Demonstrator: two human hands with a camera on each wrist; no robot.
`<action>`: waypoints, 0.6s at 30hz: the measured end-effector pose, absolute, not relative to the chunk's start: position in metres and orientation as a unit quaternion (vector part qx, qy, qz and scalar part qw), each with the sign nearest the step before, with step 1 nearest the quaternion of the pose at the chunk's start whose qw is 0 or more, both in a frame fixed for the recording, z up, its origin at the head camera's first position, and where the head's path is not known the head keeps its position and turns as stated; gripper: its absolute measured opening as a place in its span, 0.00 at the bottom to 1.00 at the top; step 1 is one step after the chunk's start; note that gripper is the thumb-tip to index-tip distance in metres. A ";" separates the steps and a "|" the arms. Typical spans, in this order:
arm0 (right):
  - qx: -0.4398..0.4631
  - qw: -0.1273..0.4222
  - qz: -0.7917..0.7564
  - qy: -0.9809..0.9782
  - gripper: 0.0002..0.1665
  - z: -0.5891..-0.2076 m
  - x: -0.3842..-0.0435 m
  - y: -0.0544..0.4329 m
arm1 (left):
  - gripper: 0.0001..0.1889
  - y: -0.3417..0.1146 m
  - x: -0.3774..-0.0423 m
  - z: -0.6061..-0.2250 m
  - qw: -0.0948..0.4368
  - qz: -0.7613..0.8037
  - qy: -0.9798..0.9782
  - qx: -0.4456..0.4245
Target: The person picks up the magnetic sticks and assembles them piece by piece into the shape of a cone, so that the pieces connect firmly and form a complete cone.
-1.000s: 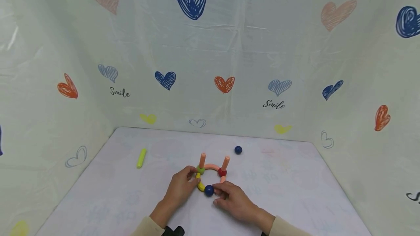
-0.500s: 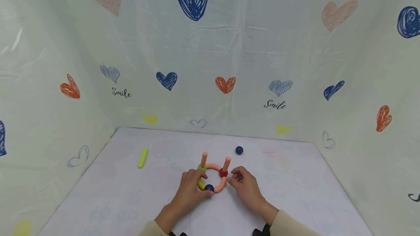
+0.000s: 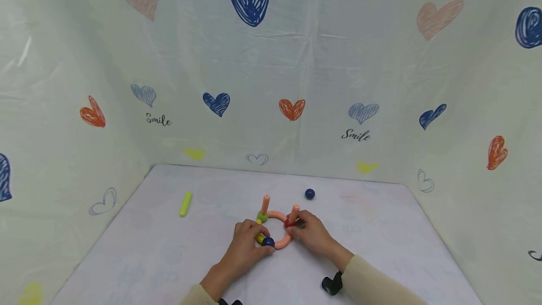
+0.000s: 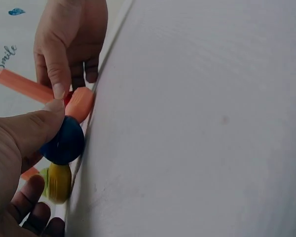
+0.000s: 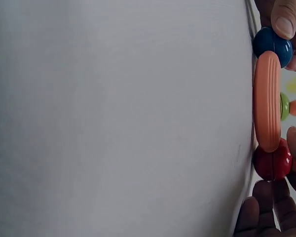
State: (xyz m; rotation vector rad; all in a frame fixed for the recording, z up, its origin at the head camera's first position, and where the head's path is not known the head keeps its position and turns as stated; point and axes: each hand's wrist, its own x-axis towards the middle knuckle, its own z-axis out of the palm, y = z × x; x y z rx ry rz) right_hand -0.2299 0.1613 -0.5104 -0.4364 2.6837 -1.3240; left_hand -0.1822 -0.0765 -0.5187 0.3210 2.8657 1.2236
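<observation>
On the table, a ring of curved rods and balls lies flat: peach curved rods, a yellow curved rod, a green ball, a red ball and a blue ball. Straight peach rods stand up from the green ball and from the red ball. At the ring's near side, my left hand pinches the blue ball between thumb and fingers. My right hand grips the red ball on the right side, its thumb in front and fingers partly hidden behind.
A loose blue ball lies behind the ring, toward the back of the white table. Off to the left is a straight yellow-green rod. A white sheet printed with hearts hangs around the table's back and sides.
My right hand has left the near blue ball and moved away to the red ball, which it now grips. My left hand has shifted from beside the green ball to the near blue ball.
</observation>
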 end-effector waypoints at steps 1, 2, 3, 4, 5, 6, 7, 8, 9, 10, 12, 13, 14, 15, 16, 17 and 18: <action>-0.142 0.058 -0.434 0.888 0.13 -0.511 -0.229 0.162 | 0.15 -0.078 -0.182 -0.518 0.008 0.391 0.915 0.099; -0.141 0.058 -0.432 0.889 0.12 -0.511 -0.228 0.162 | 0.15 -0.079 -0.182 -0.518 0.011 0.392 0.915 0.096; -0.141 0.058 -0.429 0.890 0.12 -0.511 -0.226 0.163 | 0.15 -0.080 -0.182 -0.517 0.012 0.392 0.915 0.095; -0.140 0.058 -0.426 0.892 0.12 -0.511 -0.225 0.164 | 0.15 -0.081 -0.182 -0.517 0.013 0.392 0.915 0.094; -0.140 0.058 -0.423 0.893 0.11 -0.511 -0.223 0.164 | 0.15 -0.082 -0.181 -0.517 0.011 0.392 0.915 0.097; -0.140 0.060 -0.421 0.894 0.11 -0.511 -0.221 0.165 | 0.15 -0.083 -0.181 -0.517 0.010 0.390 0.916 0.098; -0.142 0.060 -0.420 0.894 0.10 -0.512 -0.220 0.166 | 0.15 -0.084 -0.181 -0.517 0.007 0.390 0.915 0.101; -0.146 0.064 -0.422 0.892 0.09 -0.512 -0.219 0.166 | 0.15 -0.085 -0.181 -0.518 0.007 0.389 0.915 0.102; -0.149 0.067 -0.424 0.891 0.09 -0.512 -0.218 0.167 | 0.15 -0.086 -0.181 -0.518 0.004 0.389 0.915 0.106; -0.152 0.071 -0.427 0.888 0.08 -0.513 -0.217 0.167 | 0.15 -0.086 -0.181 -0.518 0.004 0.389 0.915 0.107; -0.157 0.074 -0.430 0.886 0.08 -0.514 -0.215 0.168 | 0.16 -0.088 -0.181 -0.518 0.005 0.388 0.915 0.110; -0.158 0.075 -0.431 0.885 0.08 -0.514 -0.214 0.168 | 0.17 -0.089 -0.181 -0.518 0.002 0.389 0.914 0.114; -0.156 0.075 -0.432 0.885 0.09 -0.515 -0.213 0.168 | 0.17 -0.090 -0.181 -0.518 0.001 0.389 0.914 0.116; -0.154 0.073 -0.430 0.886 0.10 -0.515 -0.212 0.168 | 0.17 -0.091 -0.181 -0.518 0.000 0.389 0.914 0.120; -0.153 0.070 -0.428 0.888 0.10 -0.515 -0.212 0.169 | 0.18 -0.092 -0.181 -0.518 0.000 0.389 0.913 0.121; -0.152 0.066 -0.427 0.889 0.11 -0.515 -0.211 0.169 | 0.18 -0.093 -0.181 -0.519 -0.001 0.389 0.913 0.125; -0.151 0.064 -0.428 0.889 0.12 -0.516 -0.210 0.169 | 0.18 -0.094 -0.182 -0.519 -0.002 0.388 0.913 0.127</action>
